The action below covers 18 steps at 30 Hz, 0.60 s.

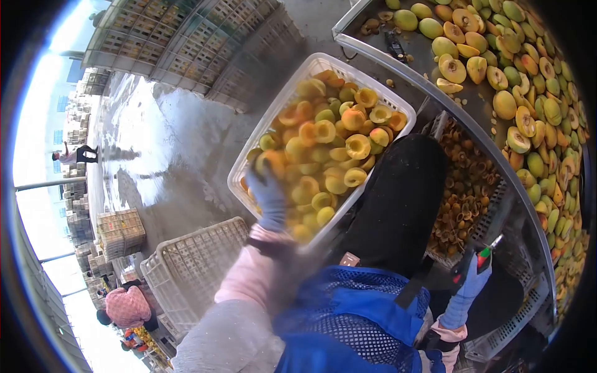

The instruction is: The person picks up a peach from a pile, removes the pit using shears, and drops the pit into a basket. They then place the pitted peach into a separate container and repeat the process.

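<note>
A white plastic crate (319, 61) in front of me holds many halved yellow-orange stone fruits (357, 147) that look like peaches, several with a hollow where the pit was. My left hand (265, 193), in a grey-blue glove, reaches over the crate's near left side, right at the fruit. Motion smears its fingers and the fruit around them. At the lower right, my gloved right hand (471, 287) is closed around a small hand tool (484, 253) with a red and green handle and a short metal tip.
A metal-edged table (435, 89) heaped with whole and halved fruit curves along the right. Beneath it, a crate holds brown pit pieces (463, 186). An upturned-looking white crate (186, 267) lies left of me. Stacked crates (186, 43) stand beyond; people (127, 308) are farther off.
</note>
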Motion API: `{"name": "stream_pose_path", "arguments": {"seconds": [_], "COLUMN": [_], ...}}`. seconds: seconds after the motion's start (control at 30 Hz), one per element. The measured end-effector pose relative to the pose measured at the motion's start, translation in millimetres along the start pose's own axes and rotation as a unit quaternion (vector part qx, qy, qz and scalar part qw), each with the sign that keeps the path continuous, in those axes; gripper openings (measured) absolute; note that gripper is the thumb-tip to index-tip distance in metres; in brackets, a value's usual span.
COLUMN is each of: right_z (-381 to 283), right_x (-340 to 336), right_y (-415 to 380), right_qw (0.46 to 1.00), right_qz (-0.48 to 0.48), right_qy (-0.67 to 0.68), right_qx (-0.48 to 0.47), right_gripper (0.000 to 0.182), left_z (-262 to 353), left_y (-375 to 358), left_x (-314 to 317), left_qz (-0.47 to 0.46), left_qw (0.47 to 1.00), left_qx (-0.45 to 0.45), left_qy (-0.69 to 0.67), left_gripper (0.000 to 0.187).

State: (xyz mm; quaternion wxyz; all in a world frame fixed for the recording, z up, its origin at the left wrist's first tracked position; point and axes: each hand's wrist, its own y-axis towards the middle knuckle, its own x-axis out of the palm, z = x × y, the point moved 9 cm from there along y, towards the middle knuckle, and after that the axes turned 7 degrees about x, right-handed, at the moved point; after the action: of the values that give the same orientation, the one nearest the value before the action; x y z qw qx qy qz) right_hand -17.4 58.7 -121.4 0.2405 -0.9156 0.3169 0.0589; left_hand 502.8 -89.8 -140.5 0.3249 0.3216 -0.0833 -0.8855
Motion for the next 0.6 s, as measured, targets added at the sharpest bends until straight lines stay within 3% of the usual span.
{"name": "stream_pose_path", "arguments": {"seconds": [0.03, 0.07, 0.13, 0.2, 0.23, 0.33, 0.37, 0.4, 0.6], "right_z": [10, 21, 30, 30, 29, 30, 31, 30, 56], "right_x": [-8, -16, -20, -24, -25, -24, -22, -16, -5], "right_y": [1, 2, 1, -1, -4, -5, -5, -5, 1], "right_qw": [1.0, 0.999, 0.999, 0.999, 0.999, 0.998, 0.997, 0.997, 0.995], "right_qz": [0.012, 0.024, 0.021, 0.028, 0.03, 0.041, 0.046, 0.046, 0.0], "right_qy": [-0.002, -0.003, -0.007, -0.017, -0.026, -0.036, -0.035, -0.034, -0.049], "right_qx": [0.018, 0.036, 0.04, 0.038, 0.037, 0.04, 0.043, 0.051, 0.086], "right_gripper": [0.018, 0.019, 0.018, 0.018, 0.018, 0.018, 0.018, 0.018, 0.02], "left_z": [-20, -62, -153, -160, -137, -118, -147, -156, -150], "left_y": [9, 8, -11, 0, 10, 22, 14, -6, 5], "left_x": [-19, -21, -16, -20, -23, -20, -2, 20, 27], "left_qz": [0.001, -0.067, -0.2, -0.246, -0.225, -0.166, -0.197, -0.251, -0.283], "left_qw": [0.988, 0.963, 0.865, 0.861, 0.863, 0.926, 0.909, 0.826, 0.818], "left_qx": [0.023, 0.072, 0.166, 0.103, 0.136, 0.073, 0.021, 0.067, 0.084], "left_qy": [0.151, 0.25, 0.43, 0.433, 0.431, 0.332, 0.367, 0.499, 0.494], "left_gripper": [0.042, 0.044, 0.049, 0.054, 0.056, 0.058, 0.06, 0.064, 0.069]}}
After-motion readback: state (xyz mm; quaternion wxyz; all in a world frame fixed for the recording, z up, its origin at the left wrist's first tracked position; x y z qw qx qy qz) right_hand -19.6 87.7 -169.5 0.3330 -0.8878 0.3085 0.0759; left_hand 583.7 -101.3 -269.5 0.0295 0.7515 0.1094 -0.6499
